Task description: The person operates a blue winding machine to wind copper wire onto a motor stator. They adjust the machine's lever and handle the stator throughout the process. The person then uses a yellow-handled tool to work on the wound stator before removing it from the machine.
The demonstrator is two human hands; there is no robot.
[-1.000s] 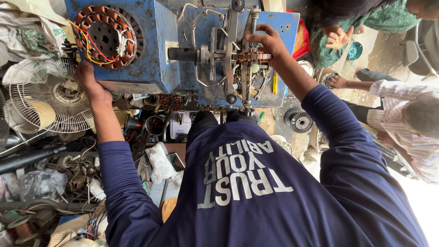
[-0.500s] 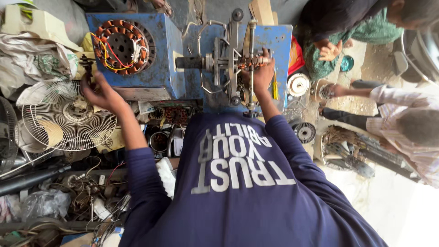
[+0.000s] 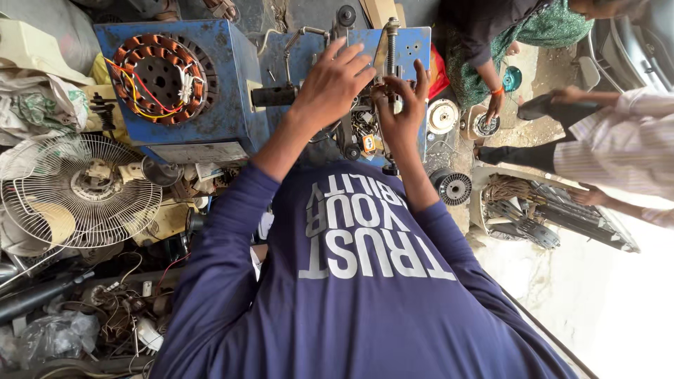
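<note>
Blue winding machine: left hand spread open on it, right hand pinching its spindle.

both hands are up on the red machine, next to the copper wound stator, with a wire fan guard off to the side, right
Not quite: the machine is blue, not red, as the head view shows. The rest holds: the left hand and right hand are both up on it, beside the copper wound stator, with the wire fan guard off to the side.

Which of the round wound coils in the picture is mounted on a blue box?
The stator with copper windings, set on the face of the blue box at upper left. The wire spool and others lie on the ground.
</note>
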